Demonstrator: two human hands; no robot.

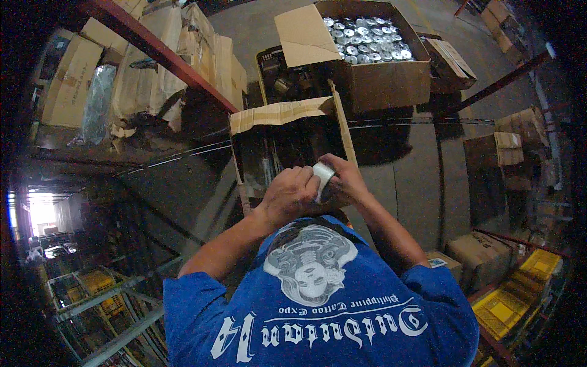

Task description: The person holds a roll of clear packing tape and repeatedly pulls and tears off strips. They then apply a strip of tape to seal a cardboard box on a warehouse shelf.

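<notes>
Close to my body, both hands hold a whitish roll of tape (324, 174). My left hand (292, 191) is closed against its left side, the fingers curled. My right hand (343, 181) wraps round its right side, with the thumb side hidden. Just beyond my hands stands an open cardboard box (282, 114) with its flaps up. Its inside is dark, and a few long shiny pieces that I cannot make out show there.
Farther off, a large open carton (391, 85) holds many round silvery metal parts (367, 41). A red rack beam (165, 52) slants across the left, before wrapped cartons (147, 79). Yellow crates (513, 300) stand at the lower right, near a closed carton (480, 254).
</notes>
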